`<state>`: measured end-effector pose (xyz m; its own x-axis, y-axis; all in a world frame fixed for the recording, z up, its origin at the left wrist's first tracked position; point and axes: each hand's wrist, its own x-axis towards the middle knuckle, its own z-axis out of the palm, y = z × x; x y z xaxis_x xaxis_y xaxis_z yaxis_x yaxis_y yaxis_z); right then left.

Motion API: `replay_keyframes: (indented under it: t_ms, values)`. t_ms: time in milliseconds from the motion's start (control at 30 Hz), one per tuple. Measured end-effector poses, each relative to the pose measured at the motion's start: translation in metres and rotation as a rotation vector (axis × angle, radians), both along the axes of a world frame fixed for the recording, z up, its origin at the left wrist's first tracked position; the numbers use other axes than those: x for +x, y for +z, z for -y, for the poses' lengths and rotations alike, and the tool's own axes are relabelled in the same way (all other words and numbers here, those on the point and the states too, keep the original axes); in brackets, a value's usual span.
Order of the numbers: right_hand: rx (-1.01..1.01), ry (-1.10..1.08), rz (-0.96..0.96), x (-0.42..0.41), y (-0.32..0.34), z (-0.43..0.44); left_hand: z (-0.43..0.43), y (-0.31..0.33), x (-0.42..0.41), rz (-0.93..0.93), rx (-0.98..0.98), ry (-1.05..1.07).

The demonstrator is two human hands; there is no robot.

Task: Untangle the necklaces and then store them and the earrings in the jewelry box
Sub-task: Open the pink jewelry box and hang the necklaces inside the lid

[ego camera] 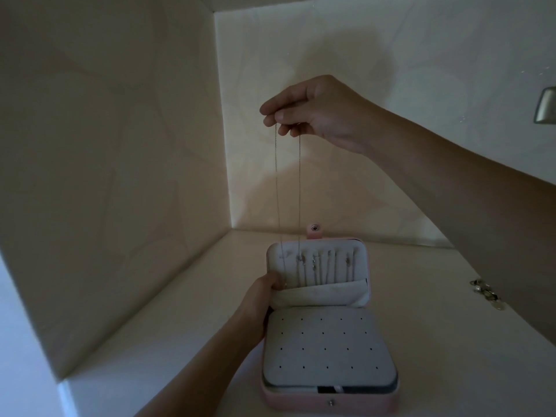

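Cream counter [180,311], right hand [316,111] raised high pinching necklace [300,191], left hand [261,299] gripping open jewelry box [328,400]

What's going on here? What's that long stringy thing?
Someone is putting jewelry away. Their right hand pinches a thin necklace and holds it up high, so its two strands hang down to the open lid of a pink jewelry box on the table. Their left hand grips the lid's left edge. Other chains already hang inside the lid. The earrings are not stored yet; they lie on the table to the right.
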<state>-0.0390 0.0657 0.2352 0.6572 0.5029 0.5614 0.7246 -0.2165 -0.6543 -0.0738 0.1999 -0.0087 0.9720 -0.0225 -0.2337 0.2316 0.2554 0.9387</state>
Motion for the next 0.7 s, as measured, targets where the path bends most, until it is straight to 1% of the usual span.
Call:
replay_keyframes:
  t_ms: [300, 433, 633, 700]
  values:
    - [-0.018, -0.004, 0.007, 0.008, -0.002, 0.000, 0.000, -0.001, 0.006, -0.002, -0.050, -0.035]
    - [-0.082, 0.017, 0.008, 0.010, -0.008, -0.001, -0.001, -0.001, 0.007, 0.013, -0.032, -0.057]
    - [-0.104, 0.041, 0.024, 0.007, -0.013, -0.008, -0.003, -0.001, 0.009, 0.031, -0.060, -0.061]
    - [-0.141, 0.062, 0.029, 0.006, -0.015, -0.011, -0.003, 0.000, 0.010, 0.044, -0.081, -0.075]
